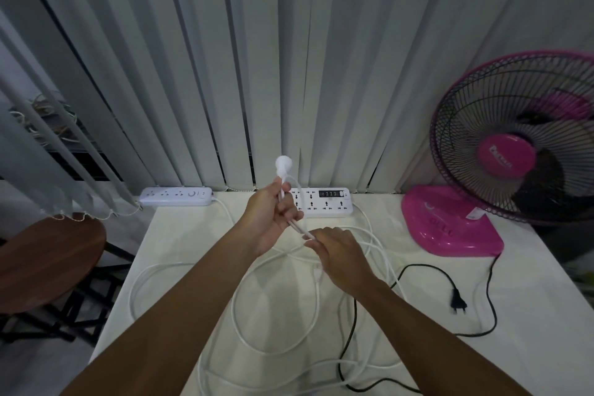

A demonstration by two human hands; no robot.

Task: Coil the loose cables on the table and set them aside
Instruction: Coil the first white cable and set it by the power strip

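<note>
My left hand (pixel 273 222) is raised over the middle of the table and grips a white cable just below its round white plug (pixel 283 164), which sticks up above my fingers. My right hand (pixel 337 254) pinches the same white cable (pixel 300 230) a short way down from the left hand. The rest of the white cable (pixel 238 325) lies in loose loops on the white table (pixel 180 235). A black cable (pixel 350 331) with a two-pin plug (pixel 458 302) trails across the right half of the table.
Two white power strips lie at the back edge, one on the left (pixel 176 196) and one in the centre (pixel 324 202). A pink fan (pixel 514 151) stands at the right. A brown stool (pixel 41 264) is left of the table. Vertical blinds hang behind.
</note>
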